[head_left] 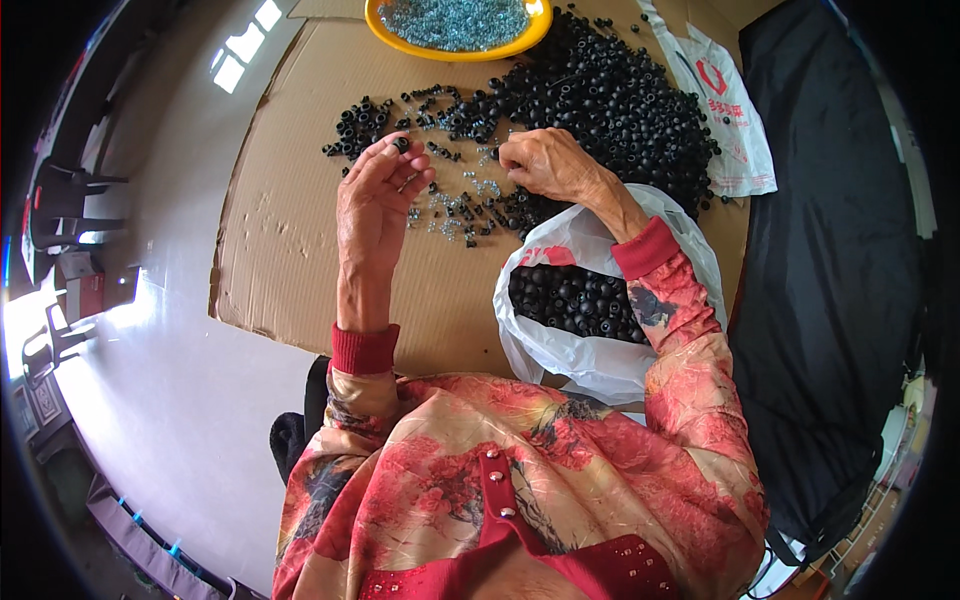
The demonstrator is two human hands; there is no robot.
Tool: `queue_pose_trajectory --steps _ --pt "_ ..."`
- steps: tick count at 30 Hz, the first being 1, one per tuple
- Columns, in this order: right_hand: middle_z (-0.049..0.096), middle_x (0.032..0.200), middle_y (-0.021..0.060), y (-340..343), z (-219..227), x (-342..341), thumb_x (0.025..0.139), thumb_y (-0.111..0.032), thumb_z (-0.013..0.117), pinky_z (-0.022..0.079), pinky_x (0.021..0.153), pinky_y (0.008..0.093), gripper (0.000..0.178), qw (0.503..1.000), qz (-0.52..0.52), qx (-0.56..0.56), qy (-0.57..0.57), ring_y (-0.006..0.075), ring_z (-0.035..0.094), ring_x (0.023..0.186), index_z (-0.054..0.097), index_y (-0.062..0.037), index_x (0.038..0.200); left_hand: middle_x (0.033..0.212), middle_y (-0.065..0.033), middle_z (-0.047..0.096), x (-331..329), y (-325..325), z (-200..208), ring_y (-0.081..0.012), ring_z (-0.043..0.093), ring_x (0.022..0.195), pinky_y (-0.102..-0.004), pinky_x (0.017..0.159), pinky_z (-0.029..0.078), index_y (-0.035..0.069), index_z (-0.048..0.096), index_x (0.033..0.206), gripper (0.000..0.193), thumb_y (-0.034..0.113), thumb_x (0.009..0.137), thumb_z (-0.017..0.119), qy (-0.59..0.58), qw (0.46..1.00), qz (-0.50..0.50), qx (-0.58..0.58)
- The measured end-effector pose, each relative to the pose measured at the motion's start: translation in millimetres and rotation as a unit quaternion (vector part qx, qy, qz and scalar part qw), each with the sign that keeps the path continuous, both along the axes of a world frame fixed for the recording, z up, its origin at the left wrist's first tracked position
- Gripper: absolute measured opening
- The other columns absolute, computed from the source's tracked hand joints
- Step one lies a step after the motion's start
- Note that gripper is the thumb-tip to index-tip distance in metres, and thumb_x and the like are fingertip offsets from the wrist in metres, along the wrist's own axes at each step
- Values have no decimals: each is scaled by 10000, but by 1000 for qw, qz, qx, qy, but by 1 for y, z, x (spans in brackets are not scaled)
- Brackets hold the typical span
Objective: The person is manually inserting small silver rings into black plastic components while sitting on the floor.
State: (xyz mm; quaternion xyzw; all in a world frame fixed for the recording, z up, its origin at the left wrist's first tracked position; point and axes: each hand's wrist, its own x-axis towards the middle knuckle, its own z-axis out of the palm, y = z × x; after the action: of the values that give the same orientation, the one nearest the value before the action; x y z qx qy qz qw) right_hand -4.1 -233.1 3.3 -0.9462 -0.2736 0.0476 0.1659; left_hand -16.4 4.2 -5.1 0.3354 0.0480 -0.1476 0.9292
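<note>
Left hand (pixel 378 190) is pinching a black cap (pixel 401 144) at its fingertips above the cardboard (pixel 290 230), right hand (pixel 545 163) is closing on loose screws (pixel 455 210) by the pile (pixel 610 100); loose grip probably drops the cap, scattering screws.

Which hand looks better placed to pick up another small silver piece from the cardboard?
Probably the right hand: it rests palm-down on the scattered silver pieces. The left hand is raised, palm up, pinching a black piece in its fingertips.
</note>
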Motion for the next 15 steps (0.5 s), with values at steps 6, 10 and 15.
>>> queue_pose_trajectory --steps 6,10,15 --pt "582 712 103 7 9 -1 715 -55 579 486 606 356 63 994 -36 72 68 281 597 653 591 -17 764 958 -134 600 0 1 3 -190 594 835 -335 784 506 -32 538 1055 217 90 880 495 5 1000 4 5" --pt "597 725 108 15 3 -11 724 -49 581 492 620 342 102 996 61 53 25 274 611 679 619 -14 812 956 -133 600 0 3 2 -191 595 836 -335 780 507 -33 538 1055 217 89 881 495 2 1000 8 7" --pt "622 746 118 -7 16 12 744 -53 580 498 625 330 104 990 -27 130 -45 259 624 682 626 1 821 947 -131 599 1 5 3 -189 594 830 -335 778 507 -38 537 1057 226 97 881 498 0 1000 16 6"
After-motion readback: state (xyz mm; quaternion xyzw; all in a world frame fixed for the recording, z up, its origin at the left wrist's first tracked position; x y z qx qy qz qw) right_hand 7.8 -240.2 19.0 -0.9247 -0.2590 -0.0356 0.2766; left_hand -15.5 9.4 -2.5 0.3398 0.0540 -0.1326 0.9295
